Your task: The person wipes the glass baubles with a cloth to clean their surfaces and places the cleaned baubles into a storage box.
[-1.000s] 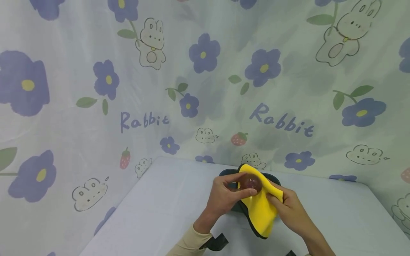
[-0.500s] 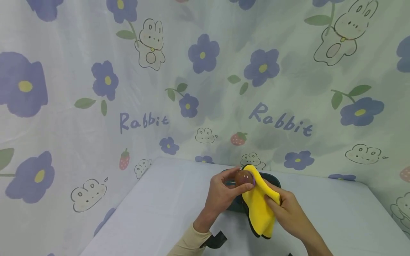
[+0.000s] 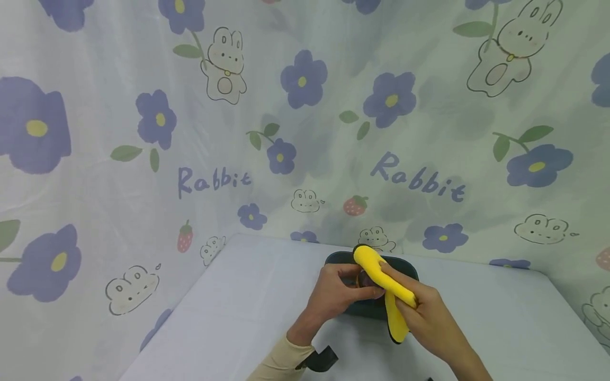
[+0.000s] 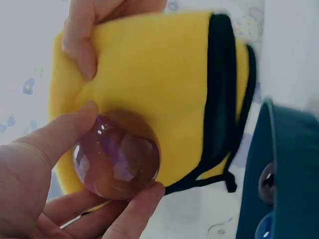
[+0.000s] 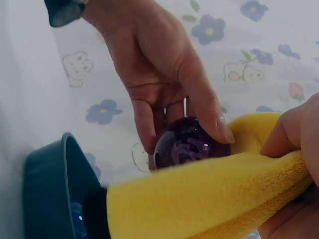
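Note:
A glassy, see-through purple-and-amber ball (image 4: pixel 117 154) is pinched between the thumb and fingers of my left hand (image 3: pixel 332 291). My right hand (image 3: pixel 429 315) grips a yellow plush cloth (image 3: pixel 381 272) with black edging. In the left wrist view the cloth lies behind the ball, seemingly against it. From the right wrist view, a fold of the cloth covers the lower side of the ball (image 5: pixel 182 144), which looks dark purple there. Both hands are above a dark teal bin (image 3: pixel 367 311), largely hidden by hands and cloth in the head view.
Inside the bin, a dark round ball (image 4: pixel 267 181) and a blue ball (image 4: pixel 265 228) show near its wall. The bin stands on a white-covered table (image 3: pixel 238 301). A curtain (image 3: pixel 333 159) printed with rabbits and flowers hangs behind.
The cloth has folded forward over the ball, hiding much of it in the head view. The right hand has turned, with its fingers over the cloth; the left hand keeps its pinch on the ball.

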{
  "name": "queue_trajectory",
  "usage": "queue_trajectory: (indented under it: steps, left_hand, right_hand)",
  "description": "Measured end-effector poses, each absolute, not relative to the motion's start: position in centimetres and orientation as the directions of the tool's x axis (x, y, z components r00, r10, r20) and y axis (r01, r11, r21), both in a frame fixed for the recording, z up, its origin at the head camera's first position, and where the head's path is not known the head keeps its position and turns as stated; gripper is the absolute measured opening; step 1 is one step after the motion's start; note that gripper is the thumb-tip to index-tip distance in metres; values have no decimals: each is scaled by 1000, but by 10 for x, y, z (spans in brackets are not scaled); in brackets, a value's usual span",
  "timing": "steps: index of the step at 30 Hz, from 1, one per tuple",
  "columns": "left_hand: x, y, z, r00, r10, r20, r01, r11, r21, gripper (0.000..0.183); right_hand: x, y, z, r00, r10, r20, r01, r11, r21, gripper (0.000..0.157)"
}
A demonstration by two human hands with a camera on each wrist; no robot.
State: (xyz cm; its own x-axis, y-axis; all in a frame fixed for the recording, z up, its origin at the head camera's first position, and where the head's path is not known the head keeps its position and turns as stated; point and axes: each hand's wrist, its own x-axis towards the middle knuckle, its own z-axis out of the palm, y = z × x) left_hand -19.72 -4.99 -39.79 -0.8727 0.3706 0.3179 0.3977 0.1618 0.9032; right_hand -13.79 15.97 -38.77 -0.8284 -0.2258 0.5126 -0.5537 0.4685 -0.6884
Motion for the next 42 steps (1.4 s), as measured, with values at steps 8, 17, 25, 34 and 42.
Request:
queue_trajectory:
  steps: [8,17,25,34,42]
  left_hand:
    - [-193,-48,-397,-842,422,335,447,199,872,20]
    - [-192,-49,-394,-803,476,358,485,175,857,23]
    - [-188,-49,-388,-805,489,336,461,158,873,36]
    - [-188,-49,-385,-807,469,359,409,5,912,42]
    - [-190,-45,-386,-811,364,457,452,-105,886,38]
  right_hand:
    - [-140,163,-389,-757,-294,584,-643,500,-581,66]
    - [-145,168,-392,-776,-328,538,-627,492,-604,62]
    - [-154,181,-396,-787,-356,504,-614,361,-702,55]
    - [-153,182,-393,-799,-329,503,-594,303,-745,50]
    - [-149,175,-389,-861,-261,438,-505,324,-800,46]
